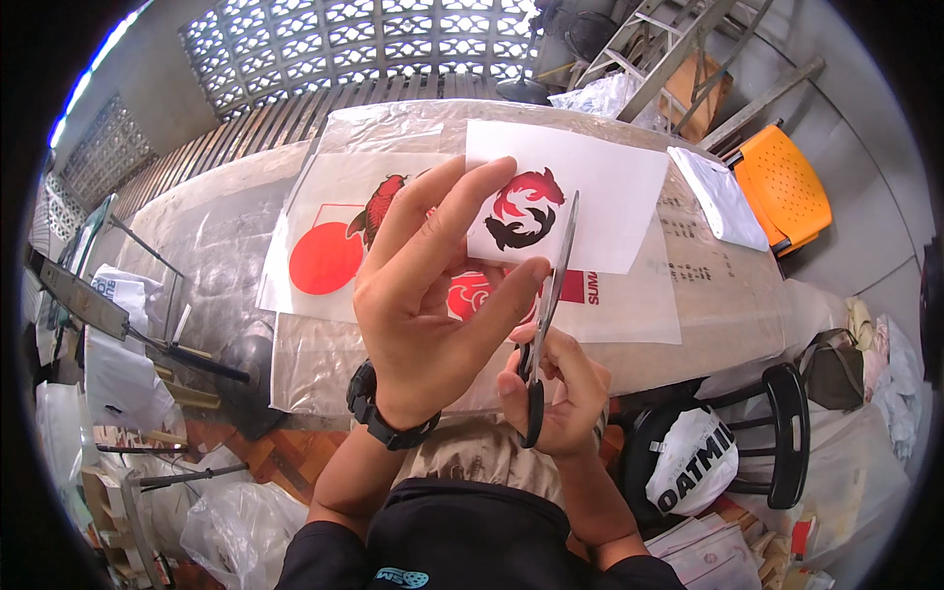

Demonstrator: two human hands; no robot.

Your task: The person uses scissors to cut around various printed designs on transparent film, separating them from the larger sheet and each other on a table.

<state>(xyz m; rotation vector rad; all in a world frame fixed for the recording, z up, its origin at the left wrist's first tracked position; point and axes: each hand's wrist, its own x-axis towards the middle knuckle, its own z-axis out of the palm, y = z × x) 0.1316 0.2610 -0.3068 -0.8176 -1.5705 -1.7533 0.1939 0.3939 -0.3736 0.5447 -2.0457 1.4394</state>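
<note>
My left hand (423, 280) pinches a white paper sheet (615, 197) by its left side, fingers along the left edge and thumb near the bottom. The sheet carries a print of two curled koi fish (526, 211), one red and one black. My right hand (565, 398) grips black-handled scissors (562, 261), pointing up. One blade shows in front of the sheet, just right of the print; whether the other lies behind the paper I cannot tell. Below both hands, a larger printed sheet (639, 320) lies on the table, showing a red disc (326, 258) and a red koi.
The table (737, 305) is covered in clear plastic. Folded white cloth (718, 197) lies at its right edge by an orange chair (785, 187). A black chair (792, 433) with a white printed cloth stands at the near right. A ladder (649, 59) leans behind; plastic bags (241, 521) lie lower left.
</note>
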